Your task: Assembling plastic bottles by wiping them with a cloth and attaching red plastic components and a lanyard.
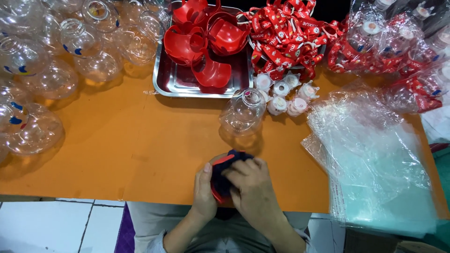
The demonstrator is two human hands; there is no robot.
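The orange surface point(131, 140) is crowded along its far edge. At the far left there is a heap of clear bottles point(51, 51), round and without caps. In the middle stands a metal tray point(164, 84) with several red holders point(201, 42) piled in it. To the right of the tray lies a bundle of red straps point(286, 37), and just in front of the bundle stands a small group of white caps point(286, 96). One single bottle point(243, 112) lies on its side between the tray and the hands, near the caps. At the right side there is a thick stack of clear bags point(375, 164), and behind it a heap of packed bottles point(398, 51) already in bags. Between the single bottle and the hands the surface is bare, so nothing blocks the hands.

Both hands are at the near edge of the surface and hold one dark piece point(224, 182) with a red rim. The left hand point(204, 192) grips its left side, the thumb pointing up along the red edge. The right hand point(253, 187) lies over the top of it, the fingers point(239, 171) bent and closed on it. The piece is mostly hidden under the right fingers, so I cannot tell its full shape.
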